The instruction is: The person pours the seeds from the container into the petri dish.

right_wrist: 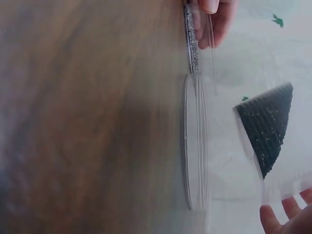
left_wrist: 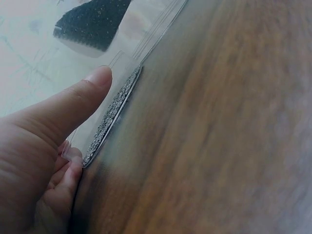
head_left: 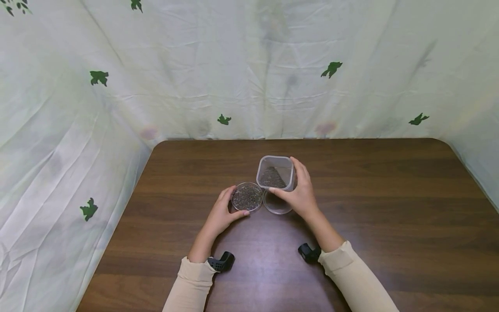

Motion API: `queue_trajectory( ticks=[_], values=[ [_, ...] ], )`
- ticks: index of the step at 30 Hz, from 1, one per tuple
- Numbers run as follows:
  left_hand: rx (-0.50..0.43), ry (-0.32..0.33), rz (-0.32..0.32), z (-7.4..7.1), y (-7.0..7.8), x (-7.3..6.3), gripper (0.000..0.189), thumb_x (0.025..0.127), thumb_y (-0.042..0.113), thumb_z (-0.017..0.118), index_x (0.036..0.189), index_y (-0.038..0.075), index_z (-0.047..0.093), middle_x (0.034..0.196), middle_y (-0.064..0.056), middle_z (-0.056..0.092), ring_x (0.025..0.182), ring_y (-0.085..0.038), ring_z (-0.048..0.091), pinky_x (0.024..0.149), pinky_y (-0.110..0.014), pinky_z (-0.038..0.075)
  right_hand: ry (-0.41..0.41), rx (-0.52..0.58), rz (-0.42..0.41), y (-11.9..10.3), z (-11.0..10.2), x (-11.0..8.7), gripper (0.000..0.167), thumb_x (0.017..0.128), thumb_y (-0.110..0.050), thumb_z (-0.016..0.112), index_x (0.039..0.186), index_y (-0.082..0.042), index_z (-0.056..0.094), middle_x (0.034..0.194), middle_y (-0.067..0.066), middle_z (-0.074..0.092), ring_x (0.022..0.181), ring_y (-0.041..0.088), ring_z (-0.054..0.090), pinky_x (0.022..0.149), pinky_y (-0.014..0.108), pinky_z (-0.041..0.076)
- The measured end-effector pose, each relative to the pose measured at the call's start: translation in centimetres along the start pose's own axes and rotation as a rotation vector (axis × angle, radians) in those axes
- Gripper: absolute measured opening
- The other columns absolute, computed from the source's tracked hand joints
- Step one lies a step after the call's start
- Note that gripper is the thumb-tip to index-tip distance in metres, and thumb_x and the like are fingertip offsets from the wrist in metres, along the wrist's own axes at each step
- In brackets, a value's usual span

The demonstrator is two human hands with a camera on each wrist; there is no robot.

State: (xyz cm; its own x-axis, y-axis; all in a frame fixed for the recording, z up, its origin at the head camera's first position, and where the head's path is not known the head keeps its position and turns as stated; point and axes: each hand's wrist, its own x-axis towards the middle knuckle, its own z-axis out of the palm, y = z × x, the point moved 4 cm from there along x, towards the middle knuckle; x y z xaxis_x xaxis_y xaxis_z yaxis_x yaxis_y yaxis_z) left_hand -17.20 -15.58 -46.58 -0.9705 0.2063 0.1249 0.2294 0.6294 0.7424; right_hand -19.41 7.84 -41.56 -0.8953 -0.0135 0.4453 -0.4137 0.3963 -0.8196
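My left hand [head_left: 220, 215] holds a round clear petri dish [head_left: 260, 192] on the table, thumb on its near side and fingers around the left. Dark grains [head_left: 247, 197] cover its bottom. To its right, rim close to rim, a second clear petri dish [head_left: 277, 209] sits with no grains showing. My right hand [head_left: 302, 194] grips a clear square plastic tub [head_left: 259, 170] by its right side, thumb across the near wall. The tub is raised over the second dish and tilted, and its dark grains [right_wrist: 267, 127] slope to one side.
The dishes sit on a brown wood-grain table [head_left: 187, 173], towards its far edge. Behind and to the left hangs a pale cloth [head_left: 249, 78] with green leaf-like shapes. A black wrist device [head_left: 222, 262] is on the left arm, another black device [head_left: 309, 252] on the right.
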Motion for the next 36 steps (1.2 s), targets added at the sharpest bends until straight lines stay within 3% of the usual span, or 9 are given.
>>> queue_trajectory(
  ticks=[10, 17, 20, 28, 36],
  values=[
    [0.006, -0.002, 0.004, 0.0, -0.1, 0.1, 0.087, 0.066, 0.028, 0.080, 0.134, -0.002, 0.035, 0.133, -0.020, 0.036, 0.119, -0.029, 0.038, 0.099, -0.042, 0.030, 0.058, 0.114, 0.076, 0.6, -1.0, -0.5, 0.091, 0.061, -0.020, 0.084, 0.136, -0.007, 0.035, 0.126, 0.011, 0.042, 0.110, 0.025, 0.041, 0.086, 0.037, 0.040],
    [0.006, -0.005, 0.003, 0.0, -0.1, 0.0, 0.087, 0.067, 0.029, 0.080, 0.134, -0.002, 0.034, 0.133, -0.020, 0.036, 0.119, -0.030, 0.038, 0.099, -0.043, 0.029, 0.076, 0.171, 0.119, -2.6, -2.4, -0.8, 0.083, 0.064, -0.002, 0.079, 0.133, 0.006, 0.033, 0.126, 0.025, 0.040, 0.111, 0.037, 0.039, 0.085, 0.045, 0.037],
    [0.007, -0.005, -0.003, 0.0, -0.1, 0.1, 0.087, 0.067, 0.028, 0.080, 0.134, -0.003, 0.035, 0.133, -0.020, 0.036, 0.120, -0.030, 0.037, 0.099, -0.042, 0.028, 0.093, 0.161, 0.119, -2.6, -2.9, -1.0, 0.082, 0.064, -0.001, 0.078, 0.132, 0.007, 0.033, 0.125, 0.025, 0.040, 0.111, 0.038, 0.039, 0.084, 0.044, 0.037],
    [0.011, -0.006, -0.009, 0.0, 0.1, 0.0, 0.086, 0.067, 0.028, 0.080, 0.134, -0.002, 0.035, 0.133, -0.020, 0.036, 0.121, -0.029, 0.036, 0.100, -0.042, 0.028, 0.135, 0.162, 0.128, 1.3, -3.8, -1.4, 0.086, 0.062, -0.006, 0.082, 0.134, -0.003, 0.035, 0.124, 0.014, 0.044, 0.110, 0.028, 0.042, 0.081, 0.036, 0.038],
    [0.004, -0.007, -0.009, -0.1, 0.2, -0.1, 0.087, 0.067, 0.030, 0.079, 0.134, -0.001, 0.035, 0.133, -0.019, 0.036, 0.121, -0.029, 0.036, 0.100, -0.043, 0.028, 0.178, 0.115, 0.121, 2.4, -5.5, -2.0, 0.085, 0.062, -0.008, 0.082, 0.135, -0.005, 0.037, 0.126, 0.012, 0.044, 0.110, 0.025, 0.042, 0.079, 0.030, 0.038]
  ],
)
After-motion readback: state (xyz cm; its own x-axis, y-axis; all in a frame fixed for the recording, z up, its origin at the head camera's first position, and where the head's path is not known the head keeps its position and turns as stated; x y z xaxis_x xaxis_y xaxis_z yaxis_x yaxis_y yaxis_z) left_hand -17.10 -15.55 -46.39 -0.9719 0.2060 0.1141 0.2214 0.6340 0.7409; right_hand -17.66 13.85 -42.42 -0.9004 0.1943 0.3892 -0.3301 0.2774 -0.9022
